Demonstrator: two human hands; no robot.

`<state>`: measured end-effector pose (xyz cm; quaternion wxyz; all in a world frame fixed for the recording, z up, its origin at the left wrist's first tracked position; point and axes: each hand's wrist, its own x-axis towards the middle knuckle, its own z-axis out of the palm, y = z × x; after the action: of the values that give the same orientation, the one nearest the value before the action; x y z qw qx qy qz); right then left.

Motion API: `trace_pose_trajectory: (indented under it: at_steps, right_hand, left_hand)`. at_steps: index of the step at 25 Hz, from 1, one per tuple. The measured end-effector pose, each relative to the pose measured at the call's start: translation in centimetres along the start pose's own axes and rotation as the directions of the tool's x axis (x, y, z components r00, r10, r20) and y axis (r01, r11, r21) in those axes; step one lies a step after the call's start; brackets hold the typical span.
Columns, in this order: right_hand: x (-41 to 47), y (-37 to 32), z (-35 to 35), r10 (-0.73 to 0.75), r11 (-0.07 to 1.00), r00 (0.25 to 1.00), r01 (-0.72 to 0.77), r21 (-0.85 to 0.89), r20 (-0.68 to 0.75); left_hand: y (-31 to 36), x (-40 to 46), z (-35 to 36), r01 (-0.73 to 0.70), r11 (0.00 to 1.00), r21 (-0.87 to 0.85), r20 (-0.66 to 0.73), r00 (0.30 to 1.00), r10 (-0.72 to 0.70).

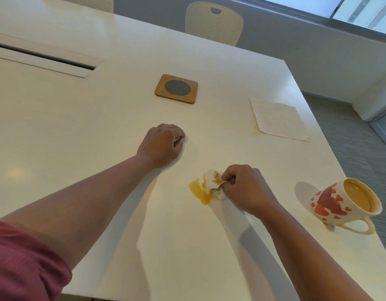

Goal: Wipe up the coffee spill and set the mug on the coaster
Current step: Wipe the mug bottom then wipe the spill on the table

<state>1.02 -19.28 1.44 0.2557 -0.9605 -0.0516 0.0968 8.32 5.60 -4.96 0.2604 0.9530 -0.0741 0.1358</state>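
**Tissue on the spill, mug off the coaster**

Right hand [246, 190] grip pinched on a crumpled tissue [213, 180], pressed at the edge of the coffee spill [199, 191] on the surface [79, 127]. Mug [343, 203] near right edge, tilted. Left hand [163, 146] fisted, resting, holding nothing visible. Further back: flat napkin [276, 118], coaster [176, 88] bare.

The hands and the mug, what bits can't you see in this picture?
- Left hand, head view: fingers curl under, so the palm is hidden; whether it holds anything cannot be told.
- Tissue: the right hand covers most of it.
- Coffee spill: the part beneath the tissue and the right hand is hidden.
- Mug: its far side faces away.
- Paper napkin: surface marks too faint to make out.
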Motion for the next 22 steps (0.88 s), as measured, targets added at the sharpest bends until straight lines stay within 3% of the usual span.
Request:
trace_pose_trajectory:
  at_steps: [4, 6, 8, 10, 13, 15, 19, 22]
  right_hand:
    - [-0.4, -0.5, 1.0, 0.03, 0.976, 0.997, -0.044, 0.211, 0.067]
    - [-0.2, -0.4, 0.8, 0.063, 0.95, 0.998, -0.064, 0.307, 0.014]
    - [-0.1, -0.2, 0.9, 0.044, 0.981, 0.994, -0.024, 0.192, -0.101]
    - [-0.2, -0.4, 1.3, -0.008, 0.996, 0.992, 0.019, 0.086, -0.125]
    - [-0.3, -0.8, 2.0, -0.039, 0.991, 0.998, 0.046, 0.128, -0.058]
    - [-0.3, -0.9, 2.2, -0.018, 0.965, 1.0, 0.016, 0.26, 0.004]
    - [-0.1, 0.0, 1.3, 0.043, 0.749, 0.994, -0.096, 0.655, 0.097]
    - [-0.2, 1.6, 0.5, -0.01, 0.562, 0.983, -0.146, 0.814, 0.183]
  left_hand:
    - [0.1, 0.0, 0.1, 0.0, 1.0, 0.001, 0.003, 1.0, 0.0]
    - [0.1, 0.0, 0.0, -0.002, 1.0, 0.002, -0.005, 1.0, 0.002]
    - [0.0, 0.0, 0.0, -0.007, 1.0, 0.005, -0.011, 1.0, 0.007]
    - [0.1, 0.0, 0.0, -0.011, 1.0, 0.012, -0.008, 1.0, 0.011]
    - [0.1, -0.1, 0.0, -0.025, 0.999, 0.03, -0.016, 1.0, 0.026]
    - [0.3, -0.3, -0.1, -0.031, 0.999, 0.045, -0.024, 0.999, 0.032]
    - [0.6, -0.5, 0.1, -0.005, 0.995, 0.103, -0.046, 0.999, 0.01]
    - [0.9, -0.4, 0.4, 0.017, 0.988, 0.154, -0.061, 0.998, -0.008]
